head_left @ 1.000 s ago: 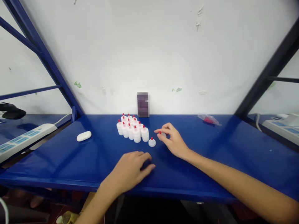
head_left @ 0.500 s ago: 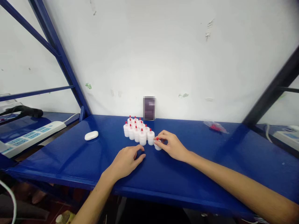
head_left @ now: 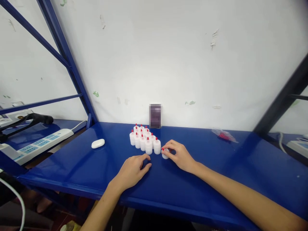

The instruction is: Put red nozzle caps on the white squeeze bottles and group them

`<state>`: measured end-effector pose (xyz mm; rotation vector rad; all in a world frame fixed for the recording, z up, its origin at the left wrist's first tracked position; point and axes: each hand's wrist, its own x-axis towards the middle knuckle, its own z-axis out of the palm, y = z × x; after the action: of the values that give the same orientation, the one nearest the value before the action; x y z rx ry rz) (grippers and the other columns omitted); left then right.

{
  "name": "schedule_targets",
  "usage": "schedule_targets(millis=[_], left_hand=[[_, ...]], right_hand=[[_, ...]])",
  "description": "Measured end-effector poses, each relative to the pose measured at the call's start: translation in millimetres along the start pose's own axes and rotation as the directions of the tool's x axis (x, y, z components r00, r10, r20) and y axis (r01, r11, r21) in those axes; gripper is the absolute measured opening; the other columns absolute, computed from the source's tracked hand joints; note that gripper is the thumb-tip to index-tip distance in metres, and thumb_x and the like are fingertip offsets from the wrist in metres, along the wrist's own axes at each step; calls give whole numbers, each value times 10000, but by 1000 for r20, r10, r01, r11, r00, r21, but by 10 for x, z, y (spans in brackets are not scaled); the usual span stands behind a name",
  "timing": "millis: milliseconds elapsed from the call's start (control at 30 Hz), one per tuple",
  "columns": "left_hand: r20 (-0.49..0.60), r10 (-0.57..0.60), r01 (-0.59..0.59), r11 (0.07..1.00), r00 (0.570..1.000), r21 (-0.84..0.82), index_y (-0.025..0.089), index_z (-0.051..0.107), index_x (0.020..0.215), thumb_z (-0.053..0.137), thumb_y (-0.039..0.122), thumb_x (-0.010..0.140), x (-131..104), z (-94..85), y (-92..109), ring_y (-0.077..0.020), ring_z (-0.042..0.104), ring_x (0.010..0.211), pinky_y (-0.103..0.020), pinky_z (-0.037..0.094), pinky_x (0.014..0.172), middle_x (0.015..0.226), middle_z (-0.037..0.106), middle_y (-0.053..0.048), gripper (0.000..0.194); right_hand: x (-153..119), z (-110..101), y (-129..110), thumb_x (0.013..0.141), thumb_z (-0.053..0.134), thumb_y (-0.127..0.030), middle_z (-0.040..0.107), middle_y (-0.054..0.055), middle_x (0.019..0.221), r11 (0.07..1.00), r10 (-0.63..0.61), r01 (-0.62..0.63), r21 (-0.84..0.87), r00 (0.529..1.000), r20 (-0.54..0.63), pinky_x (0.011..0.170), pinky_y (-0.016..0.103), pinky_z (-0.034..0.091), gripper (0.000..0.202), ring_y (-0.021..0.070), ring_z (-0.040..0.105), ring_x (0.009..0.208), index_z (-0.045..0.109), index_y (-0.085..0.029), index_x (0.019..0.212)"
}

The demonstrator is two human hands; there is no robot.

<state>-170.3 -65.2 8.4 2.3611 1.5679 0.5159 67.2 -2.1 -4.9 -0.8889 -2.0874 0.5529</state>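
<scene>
My right hand [head_left: 179, 156] grips a small white bottle [head_left: 165, 156] by its top, thumb and fingers around the red cap; the bottle looks slightly tilted and its neck is partly hidden. Just left of it, several more white bottles with red tips [head_left: 148, 147] stand upright in close rows. My left hand [head_left: 134, 169] rests on the blue table in front of these rows, thumb and forefinger apart, nothing between them.
A clear plastic bag with red pieces [head_left: 224, 136] lies at the back right of the blue table [head_left: 216, 179]. A white oval case [head_left: 98, 143] sits left of the bottles. A blurred dark rectangular object [head_left: 155, 116] leans on the wall. A power strip [head_left: 43, 142] is farther left.
The whole view has shifted slightly, so everything appears a little lower and to the right. My right hand stays on the same bottle, and its cap now leans a bit left.
</scene>
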Motion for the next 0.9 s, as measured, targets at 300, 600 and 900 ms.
schedule_targets(millis=[300, 600, 900], left_hand=[[9, -19, 19, 1000, 1000, 0, 266, 613, 1067, 476, 387, 953, 10, -12, 7, -164, 558, 667, -259, 328, 627, 752, 604, 21, 215], [24, -33, 33, 999, 999, 3, 277, 613, 1082, 470, 399, 951, 10, -10, 6, -169, 562, 681, -261, 334, 634, 745, 595, 24, 229], [28, -30, 29, 999, 999, 12, 269, 616, 1088, 465, 406, 952, 18, -15, 6, -159, 546, 660, -266, 342, 635, 706, 569, 31, 245]], right_hand=[[-30, -65, 67, 938, 576, -322, 657, 49, 934, 990, 48, -46, 131, 999, -13, 719, 298, 521, 154, 169, 639, 815, 669, -201, 918], [-56, -171, 12, 934, 575, -324, 669, 34, 995, 1000, 17, -15, -18, 997, 74, 799, 329, 460, 156, 179, 601, 875, 647, -228, 1035], [-47, -325, 83, 924, 551, -359, 543, -3, 808, 987, 101, -94, -133, 994, 46, 634, 283, 400, 198, 134, 487, 664, 587, -203, 808]])
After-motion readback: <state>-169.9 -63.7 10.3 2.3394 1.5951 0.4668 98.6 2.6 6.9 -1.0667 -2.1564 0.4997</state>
